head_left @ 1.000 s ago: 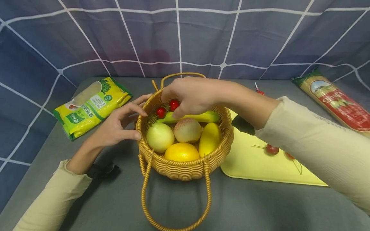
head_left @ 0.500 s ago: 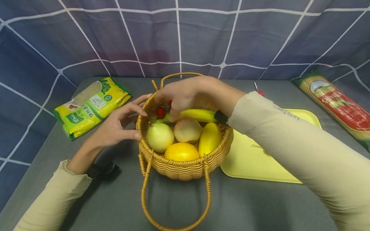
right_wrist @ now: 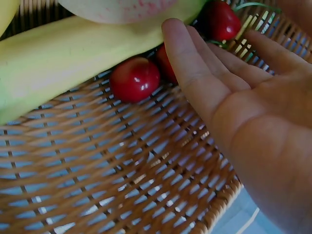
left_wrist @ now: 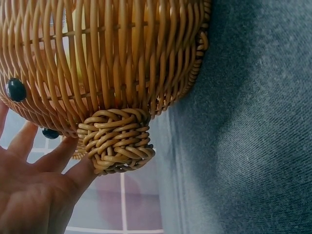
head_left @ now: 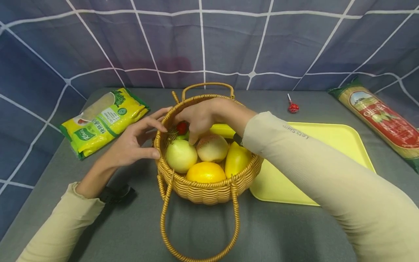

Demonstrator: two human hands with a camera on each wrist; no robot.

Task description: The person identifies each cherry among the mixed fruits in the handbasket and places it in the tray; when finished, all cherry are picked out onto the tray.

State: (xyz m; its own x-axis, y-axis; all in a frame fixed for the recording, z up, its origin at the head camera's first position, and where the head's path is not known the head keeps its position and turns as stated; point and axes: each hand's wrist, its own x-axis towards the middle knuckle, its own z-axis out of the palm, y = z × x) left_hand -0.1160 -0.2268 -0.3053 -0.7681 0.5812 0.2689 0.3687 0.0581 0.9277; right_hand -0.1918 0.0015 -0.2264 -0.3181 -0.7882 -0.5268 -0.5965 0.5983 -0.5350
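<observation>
A wicker basket (head_left: 209, 191) stands mid-table. My left hand (head_left: 135, 140) rests against its left side, fingers spread; in the left wrist view the hand (left_wrist: 44, 185) touches beside a woven knob (left_wrist: 117, 141). My right hand (head_left: 199, 116) reaches down inside at the back left. In the right wrist view its fingers extend among red cherries (right_wrist: 134, 79), thumb tip over the edge of a banana (right_wrist: 73, 58); nothing shows gripped. In front of that hand lie a pale green pear (head_left: 181, 156), a peach (head_left: 212, 148), a lemon (head_left: 205, 173) and a mango (head_left: 237, 160).
The front handle (head_left: 236, 218) lies down toward me; the back handle (head_left: 206, 84) stands up. A yellow tray (head_left: 334, 140) sits right of the basket, partly under my sleeve. Behind it is a red lollipop (head_left: 293, 107). Packets of Knorr (head_left: 104, 122) and pasta (head_left: 376, 120) flank them.
My right hand has sunk deeper into the basket, toward me and slightly left, covering one cherry in the head view. Its sleeve now hides the cherries on the tray. The left hand stays put.
</observation>
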